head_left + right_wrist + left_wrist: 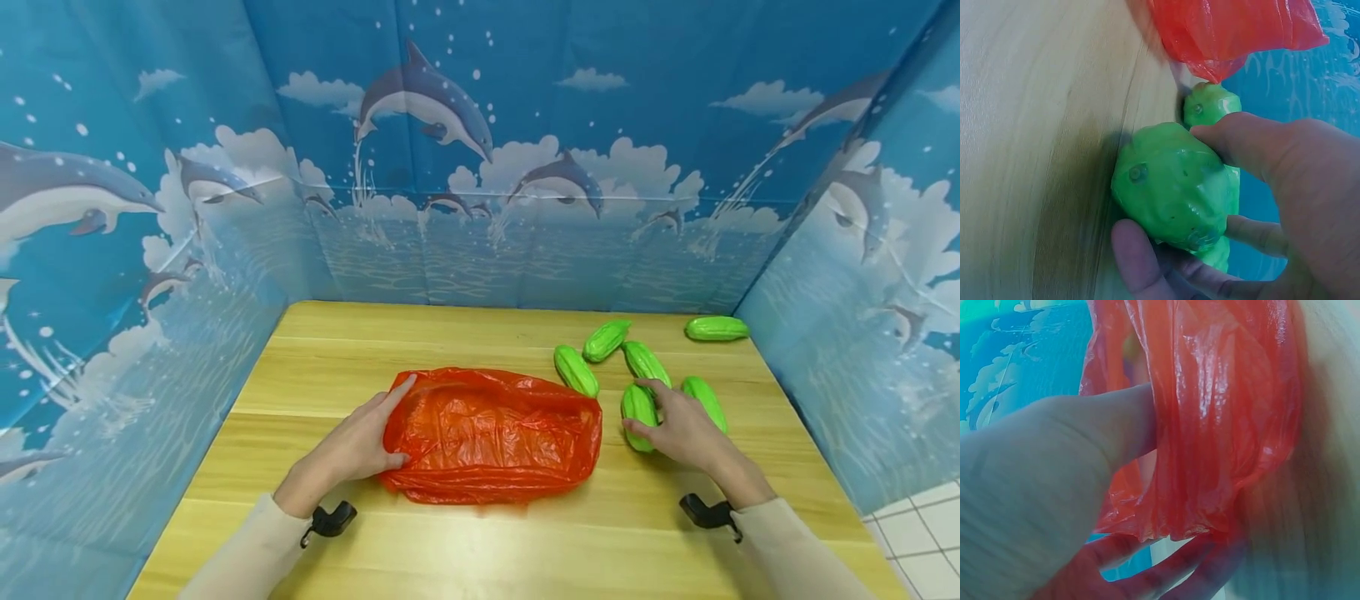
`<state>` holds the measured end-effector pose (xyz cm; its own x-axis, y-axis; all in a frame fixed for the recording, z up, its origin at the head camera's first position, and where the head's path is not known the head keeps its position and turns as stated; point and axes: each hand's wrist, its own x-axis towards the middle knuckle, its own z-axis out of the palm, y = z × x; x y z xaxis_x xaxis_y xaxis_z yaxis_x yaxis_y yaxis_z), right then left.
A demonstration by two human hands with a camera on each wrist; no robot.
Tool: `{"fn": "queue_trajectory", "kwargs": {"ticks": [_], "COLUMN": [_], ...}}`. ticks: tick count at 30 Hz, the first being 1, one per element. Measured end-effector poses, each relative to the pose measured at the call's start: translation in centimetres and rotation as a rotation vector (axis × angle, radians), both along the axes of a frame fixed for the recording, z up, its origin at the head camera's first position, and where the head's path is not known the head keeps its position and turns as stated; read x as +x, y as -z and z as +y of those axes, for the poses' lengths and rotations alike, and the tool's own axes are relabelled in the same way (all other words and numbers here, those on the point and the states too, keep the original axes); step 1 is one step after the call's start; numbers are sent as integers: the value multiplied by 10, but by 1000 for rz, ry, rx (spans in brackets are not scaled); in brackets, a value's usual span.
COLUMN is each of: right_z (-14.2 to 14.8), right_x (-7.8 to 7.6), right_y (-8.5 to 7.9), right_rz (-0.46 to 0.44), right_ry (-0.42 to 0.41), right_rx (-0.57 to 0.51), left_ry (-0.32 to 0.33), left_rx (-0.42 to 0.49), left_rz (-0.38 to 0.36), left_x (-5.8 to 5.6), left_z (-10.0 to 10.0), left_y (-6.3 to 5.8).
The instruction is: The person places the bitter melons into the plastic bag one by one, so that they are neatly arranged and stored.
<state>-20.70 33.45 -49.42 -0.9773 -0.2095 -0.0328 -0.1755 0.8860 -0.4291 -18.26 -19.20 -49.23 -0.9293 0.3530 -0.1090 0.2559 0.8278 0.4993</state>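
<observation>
On the table lies a red plastic bag [487,425], its mouth spread wide. My left hand [360,437] holds the bag's left end; in the left wrist view the thumb [1116,419] goes inside the mouth and the other fingers are outside the film. Right of the bag, my right hand [682,425] grips a green ridged gourd [637,417] that lies on the table. The right wrist view shows this gourd [1169,184] between the thumb [1241,140] and the fingers, with its stem end towards the camera.
More green gourds lie around the right hand: one [576,372] near the bag's right corner, one [703,400] beside the hand, several behind. Another gourd [716,328] lies at the far right corner. A dolphin-print curtain [480,250] borders the wooden table [300,400].
</observation>
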Motion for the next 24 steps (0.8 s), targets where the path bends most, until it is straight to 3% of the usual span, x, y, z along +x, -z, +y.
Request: {"fn": "queue_trajectory", "kwargs": {"ticks": [11,24], "right_z": [-2,-44], "right_x": [9,21], "right_y": [-21,-74], "right_rz": [-38,62], "right_ry": [26,-41], "right_rx": [-31,-95], "left_ry": [-21,-13], "left_rx": [31,45], "left_rz": [-3,41], "left_x": [3,3], "left_z": [1,-2], "left_y": [1,0]}}
